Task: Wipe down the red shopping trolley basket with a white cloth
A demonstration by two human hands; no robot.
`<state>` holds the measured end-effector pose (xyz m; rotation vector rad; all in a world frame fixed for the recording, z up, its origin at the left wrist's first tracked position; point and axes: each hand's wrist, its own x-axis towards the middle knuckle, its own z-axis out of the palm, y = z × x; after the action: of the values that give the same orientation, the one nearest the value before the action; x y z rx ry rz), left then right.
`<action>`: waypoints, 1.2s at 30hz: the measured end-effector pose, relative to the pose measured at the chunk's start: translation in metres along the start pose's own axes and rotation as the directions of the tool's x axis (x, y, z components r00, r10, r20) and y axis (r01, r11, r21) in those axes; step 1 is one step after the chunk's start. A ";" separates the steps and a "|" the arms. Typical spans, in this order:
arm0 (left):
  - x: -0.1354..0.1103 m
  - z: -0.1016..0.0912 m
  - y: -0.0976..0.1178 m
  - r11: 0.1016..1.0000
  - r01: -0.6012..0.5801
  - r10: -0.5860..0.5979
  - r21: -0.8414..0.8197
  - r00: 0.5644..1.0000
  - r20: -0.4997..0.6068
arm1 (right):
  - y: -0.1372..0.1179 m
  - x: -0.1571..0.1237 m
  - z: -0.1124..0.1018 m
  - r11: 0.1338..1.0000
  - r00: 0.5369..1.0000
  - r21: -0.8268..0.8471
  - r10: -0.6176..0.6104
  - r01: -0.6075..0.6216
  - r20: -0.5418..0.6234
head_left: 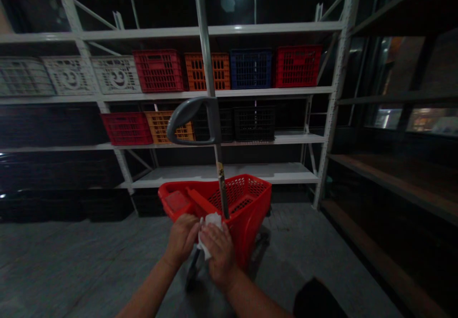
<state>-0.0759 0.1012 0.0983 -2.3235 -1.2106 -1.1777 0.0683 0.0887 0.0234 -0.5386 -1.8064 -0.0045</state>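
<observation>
A red plastic cart (pixel 246 234) with a perforated basket section stands in front of me on the floor. From it rises a metal pole (pixel 207 65) bearing a grey loop handle (pixel 191 141). My right hand (pixel 220 256) presses a crumpled white cloth (pixel 213 219) against the cart's near rim, just left of the pole's base. Beside it, my left hand (pixel 182 239) has its fingers curled at the rim, pinching the cloth's left edge. Both hands partly cover the cloth. Its underside and the fingertips are hard to see in the dim light.
White metal shelving (pixel 272 91) spans the back, holding red crates (pixel 298 66), orange crates (pixel 214 72), a blue crate (pixel 251 69) and white crates (pixel 116 75). Dark crates (pixel 254 123) sit lower. Another rack (pixel 393 194) lines the right side. Grey floor (pixel 71 265) lies around the cart.
</observation>
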 end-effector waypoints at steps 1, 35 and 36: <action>-0.002 -0.005 -0.001 1.000 -0.009 0.009 -0.011 1.000 0.024 | 0.012 -0.005 -0.009 0.999 0.999 -0.017 -0.039 0.039 0.034; -0.014 -0.078 -0.035 0.982 -0.036 -0.005 0.185 0.976 0.218 | 0.010 0.022 0.000 0.931 0.923 -0.221 0.333 -0.289 0.195; -0.014 -0.082 -0.031 0.964 -0.011 -0.047 0.265 0.976 0.211 | 0.009 0.023 -0.001 0.940 0.922 -0.202 0.317 -0.274 0.223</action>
<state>-0.1485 0.0668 0.1357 -2.2815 -1.3703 -0.7274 0.0674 0.1046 0.0420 -0.9679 -1.9645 0.1272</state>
